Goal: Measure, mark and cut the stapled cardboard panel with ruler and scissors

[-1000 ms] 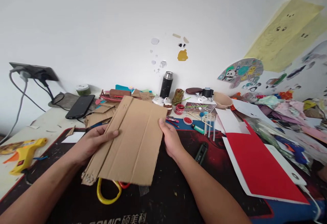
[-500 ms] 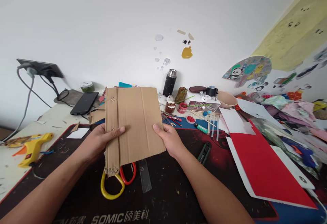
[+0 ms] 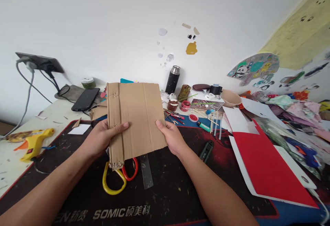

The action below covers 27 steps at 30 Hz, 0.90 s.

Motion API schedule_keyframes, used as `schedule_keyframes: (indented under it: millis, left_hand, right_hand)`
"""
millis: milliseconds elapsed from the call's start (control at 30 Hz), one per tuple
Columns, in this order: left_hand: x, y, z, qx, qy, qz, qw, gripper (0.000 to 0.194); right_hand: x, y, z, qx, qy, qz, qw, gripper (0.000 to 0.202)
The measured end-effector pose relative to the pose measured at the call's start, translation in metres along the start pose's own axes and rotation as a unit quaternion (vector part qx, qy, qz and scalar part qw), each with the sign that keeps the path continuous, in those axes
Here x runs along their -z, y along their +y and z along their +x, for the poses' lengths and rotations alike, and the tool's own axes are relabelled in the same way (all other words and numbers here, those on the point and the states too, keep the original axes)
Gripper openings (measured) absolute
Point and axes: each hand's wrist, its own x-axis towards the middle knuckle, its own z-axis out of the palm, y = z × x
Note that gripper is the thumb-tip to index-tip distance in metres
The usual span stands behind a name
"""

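Observation:
A piece of brown corrugated cardboard (image 3: 139, 116) is held up over the desk between my two hands. My left hand (image 3: 104, 135) grips its left side, where a folded or layered strip runs from top to bottom, thumb lying on the front. On the right edge, my right hand (image 3: 171, 135) pinches the sheet with the thumb in front and the fingers hidden behind. Below the cardboard lie scissors with one yellow and one red handle loop (image 3: 114, 181), their blades covered. Beside them is a clear ruler (image 3: 146, 172).
A yellow glue gun (image 3: 37, 145) and a phone (image 3: 85, 99) lie at left. Behind stand a black flask (image 3: 173, 79) and small paint jars (image 3: 185, 106). A dark green cutter (image 3: 206, 151) rests on the black mat (image 3: 170, 198); red card (image 3: 273, 167) lies at right.
The whole view has shifted slightly, with the desk items appearing a little higher. The cardboard has tilted slightly, its lower edge rising; both hands keep the same grip.

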Motion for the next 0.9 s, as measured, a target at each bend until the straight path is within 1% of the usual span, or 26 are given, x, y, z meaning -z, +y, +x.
schedule_keyframes:
  millis: [100, 167, 333, 467, 633, 767, 833, 900]
  left_hand:
    - [0.001, 0.002, 0.003, -0.050, 0.039, -0.030, 0.998, 0.065]
    - [0.002, 0.003, 0.005, -0.062, 0.055, -0.042, 0.996, 0.069]
    - [0.004, 0.002, 0.009, -0.054, 0.060, -0.060, 0.995, 0.072]
    - [0.002, 0.000, 0.010, -0.050, 0.060, -0.066, 0.995, 0.072]
    - [-0.001, 0.001, 0.009, -0.066, 0.074, -0.069, 0.993, 0.068]
    - [-0.002, 0.002, 0.009, -0.083, 0.092, -0.077, 0.989, 0.069]
    - [-0.004, 0.002, 0.009, -0.084, 0.093, -0.077, 0.989, 0.069]
    - [-0.005, 0.001, 0.009, -0.083, 0.089, -0.076, 0.990, 0.070]
  right_hand:
    - [-0.001, -0.001, -0.001, -0.003, -0.026, -0.012, 1.000, 0.062]
    - [-0.002, -0.003, -0.002, -0.004, -0.047, -0.020, 0.999, 0.061]
    - [-0.003, -0.006, -0.004, -0.005, -0.060, -0.018, 0.998, 0.063]
    - [-0.004, -0.003, -0.003, -0.009, -0.051, -0.009, 0.999, 0.064]
    - [-0.007, 0.000, -0.002, -0.019, -0.034, 0.010, 0.999, 0.068]
    - [-0.010, 0.003, -0.004, -0.019, -0.072, -0.007, 0.997, 0.067]
    - [-0.012, 0.005, -0.005, -0.026, -0.095, -0.021, 0.995, 0.066]
    - [-0.013, 0.008, -0.005, -0.033, -0.102, -0.033, 0.994, 0.066]
